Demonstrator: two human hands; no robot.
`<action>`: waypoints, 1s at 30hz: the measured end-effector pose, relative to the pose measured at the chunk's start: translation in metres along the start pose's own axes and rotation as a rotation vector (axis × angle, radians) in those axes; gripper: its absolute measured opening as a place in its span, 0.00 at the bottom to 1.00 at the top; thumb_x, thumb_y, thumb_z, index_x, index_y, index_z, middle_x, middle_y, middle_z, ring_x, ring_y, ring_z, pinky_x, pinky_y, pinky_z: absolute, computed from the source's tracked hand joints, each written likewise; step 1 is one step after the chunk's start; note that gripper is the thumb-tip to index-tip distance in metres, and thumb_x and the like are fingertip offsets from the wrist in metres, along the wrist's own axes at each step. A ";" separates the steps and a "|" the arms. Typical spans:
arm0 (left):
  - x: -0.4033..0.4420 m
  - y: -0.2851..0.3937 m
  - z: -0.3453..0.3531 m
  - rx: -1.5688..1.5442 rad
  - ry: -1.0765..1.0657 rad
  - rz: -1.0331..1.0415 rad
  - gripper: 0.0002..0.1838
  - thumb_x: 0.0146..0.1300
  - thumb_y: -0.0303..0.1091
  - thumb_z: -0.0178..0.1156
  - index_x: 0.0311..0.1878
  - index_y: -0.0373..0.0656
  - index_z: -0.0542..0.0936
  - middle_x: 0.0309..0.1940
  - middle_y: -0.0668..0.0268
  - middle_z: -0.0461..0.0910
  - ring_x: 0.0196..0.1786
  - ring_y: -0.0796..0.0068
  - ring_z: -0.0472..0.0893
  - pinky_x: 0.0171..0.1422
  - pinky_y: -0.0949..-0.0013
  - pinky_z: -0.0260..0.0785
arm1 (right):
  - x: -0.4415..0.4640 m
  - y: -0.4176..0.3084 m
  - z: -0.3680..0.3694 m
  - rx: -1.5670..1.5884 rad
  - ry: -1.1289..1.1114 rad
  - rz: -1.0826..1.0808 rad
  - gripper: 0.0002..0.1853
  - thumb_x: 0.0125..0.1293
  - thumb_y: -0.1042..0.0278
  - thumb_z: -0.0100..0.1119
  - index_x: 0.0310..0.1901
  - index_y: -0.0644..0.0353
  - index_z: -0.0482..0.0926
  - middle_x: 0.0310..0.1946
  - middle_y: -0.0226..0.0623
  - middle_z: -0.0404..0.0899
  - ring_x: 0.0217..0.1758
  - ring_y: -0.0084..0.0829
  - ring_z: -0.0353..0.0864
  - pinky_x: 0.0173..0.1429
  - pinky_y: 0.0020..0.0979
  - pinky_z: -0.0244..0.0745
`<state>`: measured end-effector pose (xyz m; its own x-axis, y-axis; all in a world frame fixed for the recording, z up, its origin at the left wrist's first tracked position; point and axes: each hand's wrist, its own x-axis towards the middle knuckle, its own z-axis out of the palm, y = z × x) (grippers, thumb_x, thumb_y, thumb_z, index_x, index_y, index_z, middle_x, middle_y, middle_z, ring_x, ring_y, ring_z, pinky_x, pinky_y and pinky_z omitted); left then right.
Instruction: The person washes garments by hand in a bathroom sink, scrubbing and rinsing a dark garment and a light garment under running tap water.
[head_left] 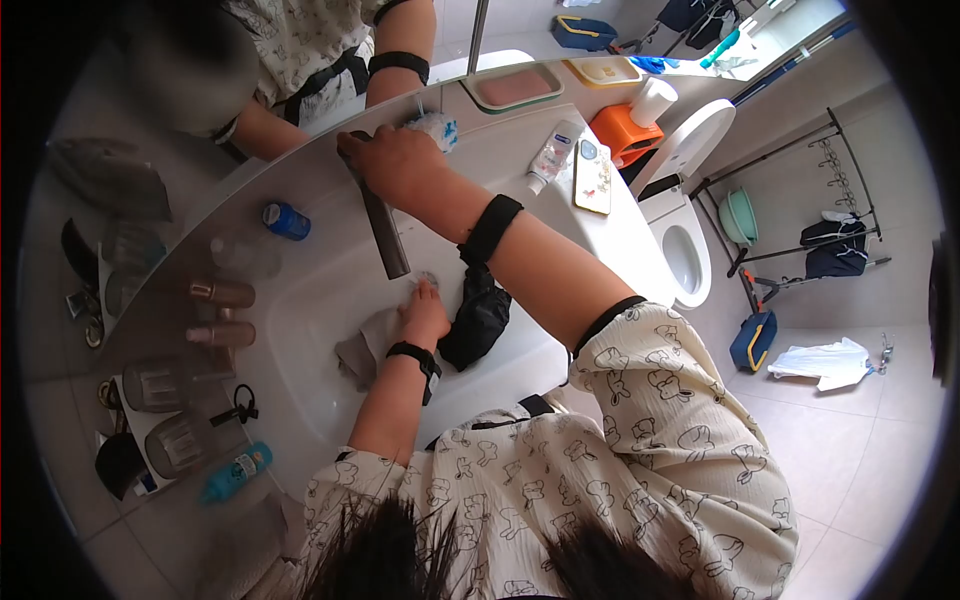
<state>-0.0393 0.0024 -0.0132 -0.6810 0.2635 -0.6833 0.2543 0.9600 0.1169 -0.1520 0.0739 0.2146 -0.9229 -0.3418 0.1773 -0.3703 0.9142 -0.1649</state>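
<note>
My right hand (402,165) is closed around the top of the dark grey faucet (384,235), at its lever end. Below the spout, my left hand (425,318) is low in the white sink (300,375), its fingers bunched together near the drain (427,279). Whatever those fingers may hold is hidden. A grey cloth (372,345) lies in the basin at the left side of this hand. To its right a crumpled black cloth (476,322) rests against the basin wall. Both wrists wear black straps.
Along the counter stand a blue can (286,221), pinkish bottles (228,293), a clear bottle (553,155), a phone (592,176) and an orange container (625,135). The mirror (330,60) rises behind the faucet. A toilet (684,255) and drying rack (835,185) are right.
</note>
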 end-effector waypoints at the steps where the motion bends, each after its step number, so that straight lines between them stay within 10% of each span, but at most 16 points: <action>1: -0.001 0.001 -0.001 -0.004 -0.011 -0.011 0.35 0.59 0.36 0.51 0.68 0.42 0.49 0.71 0.63 0.38 0.72 0.68 0.45 0.68 0.46 0.50 | 0.000 0.000 -0.001 0.021 -0.008 0.009 0.20 0.57 0.69 0.50 0.54 0.53 0.70 0.34 0.45 0.77 0.38 0.40 0.80 0.36 0.36 0.77; 30: -0.003 0.002 -0.003 -0.026 -0.037 -0.026 0.34 0.60 0.36 0.48 0.69 0.44 0.48 0.72 0.66 0.36 0.72 0.69 0.45 0.68 0.46 0.49 | -0.001 0.000 -0.003 0.041 0.000 0.005 0.19 0.59 0.69 0.46 0.55 0.53 0.70 0.33 0.45 0.78 0.39 0.41 0.80 0.38 0.36 0.76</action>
<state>-0.0392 0.0039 -0.0087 -0.6609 0.2354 -0.7126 0.2189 0.9687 0.1170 -0.1505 0.0749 0.2170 -0.9246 -0.3377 0.1763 -0.3701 0.9061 -0.2051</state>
